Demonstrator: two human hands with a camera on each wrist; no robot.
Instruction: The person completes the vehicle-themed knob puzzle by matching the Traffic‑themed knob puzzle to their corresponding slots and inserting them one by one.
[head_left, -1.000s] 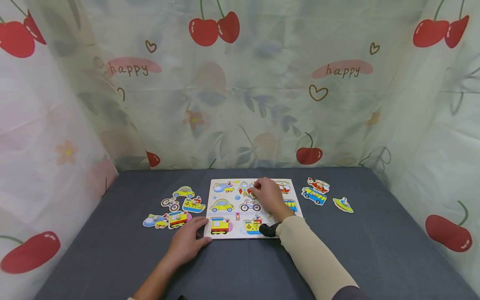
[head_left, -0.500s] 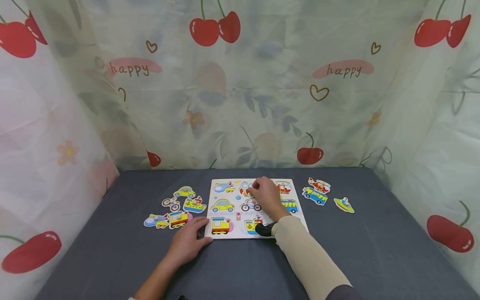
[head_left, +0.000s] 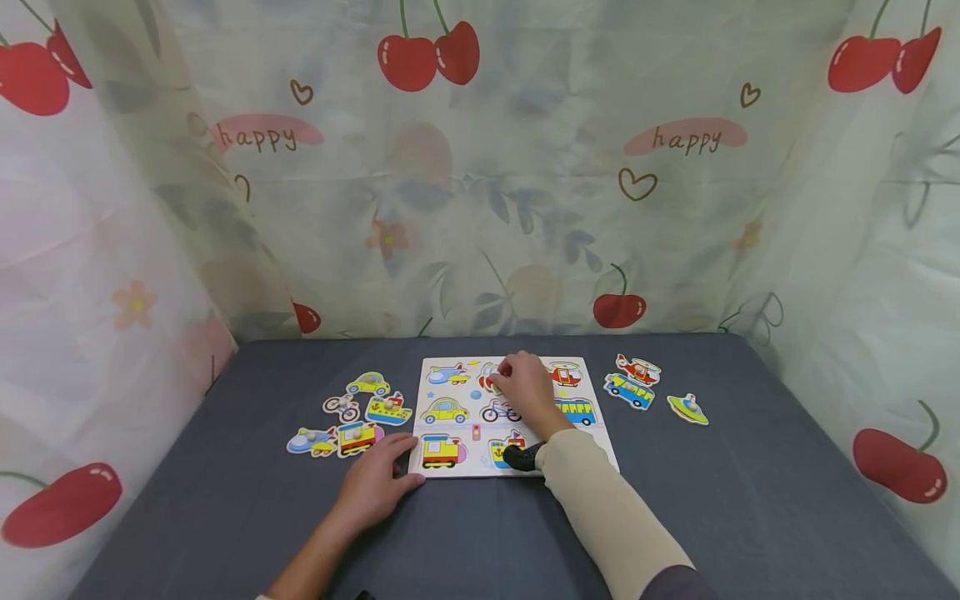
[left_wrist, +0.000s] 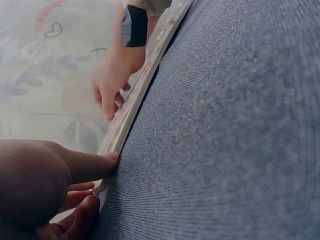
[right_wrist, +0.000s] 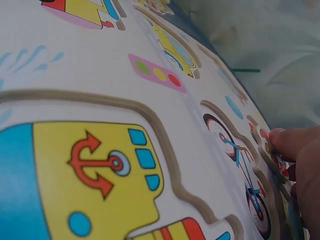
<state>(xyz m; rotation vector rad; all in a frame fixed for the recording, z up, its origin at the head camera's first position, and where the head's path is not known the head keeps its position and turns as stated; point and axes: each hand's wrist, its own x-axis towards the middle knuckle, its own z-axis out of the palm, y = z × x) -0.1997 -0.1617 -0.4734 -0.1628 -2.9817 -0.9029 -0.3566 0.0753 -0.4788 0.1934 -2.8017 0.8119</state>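
Note:
A white wooden puzzle board with recessed vehicle pictures lies on the table. At its front left corner my left hand grips the edge; in the left wrist view the thumb presses the near edge, with fingers around the corner. My right hand reaches over the board and pinches a rocket puzzle piece at the top middle recess. Fingers hide much of this piece, and I cannot tell whether it is fully seated. The printed bicycle and boat recesses lie nearer me.
Left of the board lie the car, bicycle, ship, airplane and train pieces. To the right are helicopter, bus and flying saucer pieces. A patterned curtain encloses the table.
My right hand and forearm have shifted slightly left with the rocket piece, uncovering more of the printed bus and helicopter. My left hand stays at the board's corner.

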